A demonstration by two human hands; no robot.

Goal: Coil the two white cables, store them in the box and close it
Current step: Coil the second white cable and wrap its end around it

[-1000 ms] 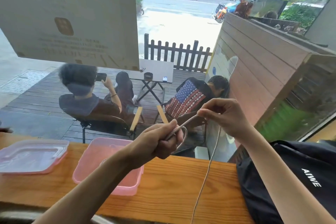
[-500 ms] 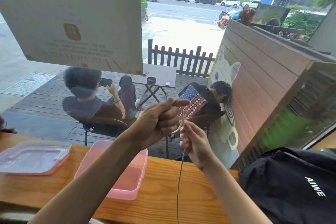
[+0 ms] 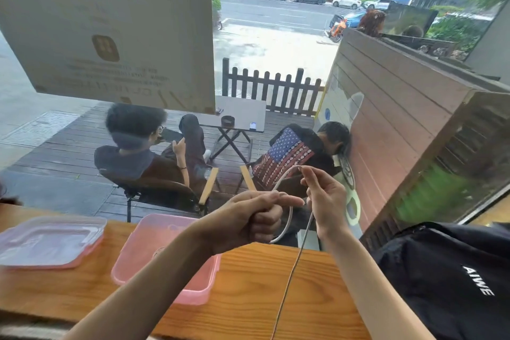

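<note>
My left hand (image 3: 256, 218) is closed on small loops of a white cable (image 3: 287, 225), held above the wooden counter. My right hand (image 3: 325, 199) pinches the same cable a little higher and to the right, forming an arc between the hands. The cable's free length hangs down past the counter's front edge. An open pink plastic box (image 3: 138, 246) sits on the counter under my left forearm, with a pale coil just visible inside. Its clear lid (image 3: 49, 240) lies flat to the left of the box.
A black bag (image 3: 447, 279) with white lettering lies on the right of the wooden counter (image 3: 248, 284). A large window stands right behind the counter; beyond it two people sit on chairs on a deck.
My right hand has risen from below my left fist to beside and above it, drawing the cable into a new arc. My left hand has dropped slightly, still holding the loops.
</note>
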